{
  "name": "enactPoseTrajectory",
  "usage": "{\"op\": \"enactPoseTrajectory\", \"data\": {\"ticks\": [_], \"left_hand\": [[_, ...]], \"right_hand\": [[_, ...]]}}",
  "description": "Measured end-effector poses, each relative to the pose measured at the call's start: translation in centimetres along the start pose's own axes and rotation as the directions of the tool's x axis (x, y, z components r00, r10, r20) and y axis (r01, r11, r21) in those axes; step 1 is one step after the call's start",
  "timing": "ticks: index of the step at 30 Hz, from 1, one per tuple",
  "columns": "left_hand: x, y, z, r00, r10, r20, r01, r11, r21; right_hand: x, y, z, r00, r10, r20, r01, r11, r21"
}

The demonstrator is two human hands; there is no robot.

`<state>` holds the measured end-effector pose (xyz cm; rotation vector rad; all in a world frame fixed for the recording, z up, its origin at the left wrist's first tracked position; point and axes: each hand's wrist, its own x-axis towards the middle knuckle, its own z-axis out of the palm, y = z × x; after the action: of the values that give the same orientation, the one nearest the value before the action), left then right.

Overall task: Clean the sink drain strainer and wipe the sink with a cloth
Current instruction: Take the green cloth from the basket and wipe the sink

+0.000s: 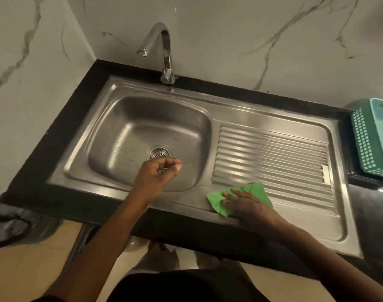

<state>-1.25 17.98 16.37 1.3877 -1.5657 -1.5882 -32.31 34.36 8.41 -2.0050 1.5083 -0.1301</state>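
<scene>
Pressing cloth [256,190], right hand [246,204]; strainer [159,152] near left hand [156,174].

Dim, warm indoor light from above; whole frame underexposed, slightly grainy; bright glare streaks on drainboard ridges [273,153] and faucet [165,40] neck; basin [125,127] dull grey, soft sheen; black desk [61,131] swallows detail; left hand [157,173] slightly motion-blurred; wide-angle bending at edges; teal basket [371,144] and lower corners stretched, soft.
</scene>
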Motion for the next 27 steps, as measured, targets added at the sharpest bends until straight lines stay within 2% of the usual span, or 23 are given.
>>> {"op": "enactPoseTrajectory", "data": {"ticks": [5,10,12,17,23,27], "left_hand": [[0.7,0.0,-2.6,0.997,0.032,0.066,-0.034,0.999,0.033],[1.1,0.4,-3.6,0.996,0.057,0.068,-0.062,0.996,0.07],[1.2,0.7,-3.5,0.996,0.067,0.066,-0.072,0.994,0.077],[1.0,1.1,-2.0,0.996,0.068,0.066,-0.071,0.996,0.046],[0.6,1.4,0.3,0.991,0.07,0.117,-0.079,0.994,0.074],[0.5,1.2,0.4,0.995,0.07,0.072,-0.074,0.995,0.065]], "right_hand": [[5.2,-5.6,2.5,0.989,0.143,-0.033,-0.14,0.986,0.085],[11.9,-14.3,4.3,0.999,0.046,0.02,-0.048,0.988,0.144],[12.7,-15.9,4.3,0.998,0.07,-0.003,-0.069,0.98,0.186],[7.3,-13.6,4.0,0.998,-0.05,-0.045,0.055,0.992,0.11],[-4.1,-6.7,3.1,0.985,0.128,-0.118,-0.125,0.992,0.031],[-12.0,-2.0,1.9,0.928,0.294,-0.23,-0.286,0.956,0.066]]}}
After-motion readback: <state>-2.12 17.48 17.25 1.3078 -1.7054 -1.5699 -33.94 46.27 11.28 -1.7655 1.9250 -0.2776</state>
